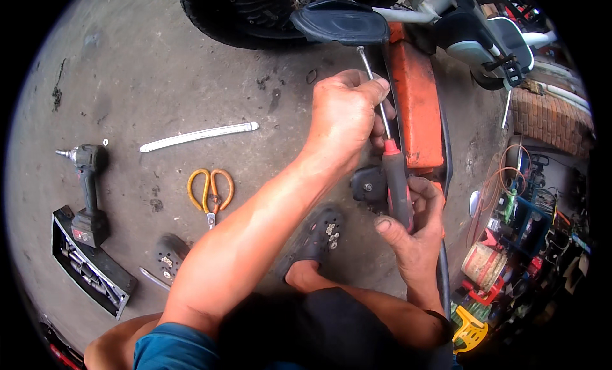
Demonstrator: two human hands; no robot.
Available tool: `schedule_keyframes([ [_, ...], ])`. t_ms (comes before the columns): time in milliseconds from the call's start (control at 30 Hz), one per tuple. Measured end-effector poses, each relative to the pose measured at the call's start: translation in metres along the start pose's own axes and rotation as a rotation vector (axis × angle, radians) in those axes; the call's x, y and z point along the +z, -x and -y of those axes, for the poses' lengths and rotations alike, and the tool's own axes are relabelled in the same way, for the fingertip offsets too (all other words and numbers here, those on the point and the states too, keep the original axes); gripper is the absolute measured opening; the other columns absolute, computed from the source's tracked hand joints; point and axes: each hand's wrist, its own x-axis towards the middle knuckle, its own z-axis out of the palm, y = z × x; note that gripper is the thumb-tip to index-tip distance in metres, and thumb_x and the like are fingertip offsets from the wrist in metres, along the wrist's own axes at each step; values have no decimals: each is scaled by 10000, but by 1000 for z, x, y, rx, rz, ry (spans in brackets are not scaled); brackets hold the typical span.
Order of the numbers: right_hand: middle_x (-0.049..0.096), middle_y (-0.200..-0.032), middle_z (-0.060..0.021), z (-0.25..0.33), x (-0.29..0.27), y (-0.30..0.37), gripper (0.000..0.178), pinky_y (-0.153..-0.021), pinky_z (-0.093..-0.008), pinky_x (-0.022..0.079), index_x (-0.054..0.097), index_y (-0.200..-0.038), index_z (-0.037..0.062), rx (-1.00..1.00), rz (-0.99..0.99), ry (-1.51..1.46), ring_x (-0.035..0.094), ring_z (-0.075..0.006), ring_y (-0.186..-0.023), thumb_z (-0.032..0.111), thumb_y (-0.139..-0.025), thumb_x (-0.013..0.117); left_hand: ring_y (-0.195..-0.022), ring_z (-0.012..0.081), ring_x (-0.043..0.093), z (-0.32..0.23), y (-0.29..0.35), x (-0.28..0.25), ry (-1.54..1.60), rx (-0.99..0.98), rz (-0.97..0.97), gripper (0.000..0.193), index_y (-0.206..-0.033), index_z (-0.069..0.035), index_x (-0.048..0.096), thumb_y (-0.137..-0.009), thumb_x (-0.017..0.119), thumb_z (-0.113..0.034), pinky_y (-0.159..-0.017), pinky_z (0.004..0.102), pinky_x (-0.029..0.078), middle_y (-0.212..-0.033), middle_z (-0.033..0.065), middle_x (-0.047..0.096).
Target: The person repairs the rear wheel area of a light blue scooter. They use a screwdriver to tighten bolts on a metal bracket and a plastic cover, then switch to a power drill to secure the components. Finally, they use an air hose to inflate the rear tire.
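My right hand (417, 220) is wrapped around the dark grey and red handle of a screwdriver (398, 185), which points away from me with its long metal shaft. My left hand (347, 111) is closed around that shaft further up, thumb and fingers against it. What looks like a small screw head (361, 49) sits at the shaft's far tip. The tip is just below a black plastic part (341, 22) of a vehicle; whether they touch I cannot tell. Right beside the shaft runs an orange metal beam (415, 108).
A black tyre (236, 19) stands at the far side. On the concrete floor to the left lie a white strip (199, 137), yellow-handled scissors (210, 185), a cordless impact driver (89, 191) and a socket case (92, 261). Cluttered tools and a bucket (483, 266) stand at the right.
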Motion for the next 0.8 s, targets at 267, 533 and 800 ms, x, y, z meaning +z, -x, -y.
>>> schedule_keyframes([
  [267, 585, -860, -113, 15, 0, -2, 660, -420, -218, 333, 455, -1272, -43, 475, 86, -618, 470, -118, -512, 549, -989, 381, -470, 126, 497, -8, 1, -8, -13, -44, 34, 170, -853, 49, 595, -908, 608, -112, -397, 289, 436, -730, 115, 609],
  [533, 573, -873, -82, -2, -10, -2, 650, -430, -218, 346, 438, -1282, -39, 400, 270, -805, 471, -103, -526, 528, -965, 480, -478, 129, 509, -12, -5, -8, 28, -95, 4, 155, -854, 53, 608, -897, 615, -96, -435, 291, 465, -734, 121, 622],
  [800, 569, -937, -101, -1, 19, -2, 681, -421, -237, 349, 470, -1193, -33, 4, -111, 110, 502, -130, -533, 537, -862, 641, -511, 131, 538, -15, -12, -15, -10, -109, 4, 137, -866, 48, 611, -884, 626, -87, -453, 299, 489, -741, 116, 620],
])
